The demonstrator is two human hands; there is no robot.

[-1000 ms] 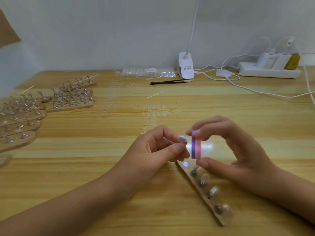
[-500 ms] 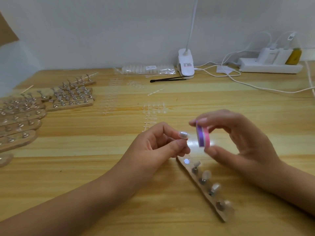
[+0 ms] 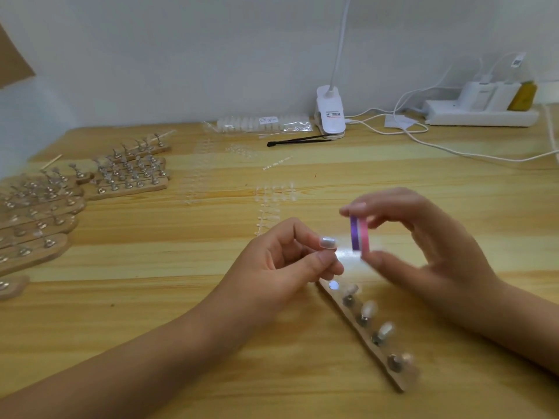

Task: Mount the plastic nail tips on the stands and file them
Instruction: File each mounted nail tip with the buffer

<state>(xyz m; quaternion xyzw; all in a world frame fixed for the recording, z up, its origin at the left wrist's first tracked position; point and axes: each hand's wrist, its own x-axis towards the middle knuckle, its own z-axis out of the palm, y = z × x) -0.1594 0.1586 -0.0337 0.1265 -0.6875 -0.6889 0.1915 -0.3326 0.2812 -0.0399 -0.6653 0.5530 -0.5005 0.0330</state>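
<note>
My left hand (image 3: 287, 261) pinches a small stand with a clear nail tip (image 3: 328, 241) on it, fingers curled, above the table. To its right, my right hand (image 3: 423, 237) grips a purple and pink file block (image 3: 359, 235) between forefinger and thumb, held upright a short gap from the tip. Below both hands a wooden strip (image 3: 363, 334) lies on the table, bearing several metal stands with clear tips and one bare magnet spot (image 3: 333, 285) at its near-left end.
Many wooden strips with metal stands (image 3: 127, 176) lie at the left. Loose clear nail tips (image 3: 272, 204) and a bag of tips (image 3: 263, 124) sit mid-table and at the back. A clip lamp (image 3: 331, 113), black tweezers (image 3: 298, 141), cables and a power strip (image 3: 481, 116) line the wall.
My right hand has lifted the file block up and a little to the right, away from the nail tip. My left hand has stayed nearly in place.
</note>
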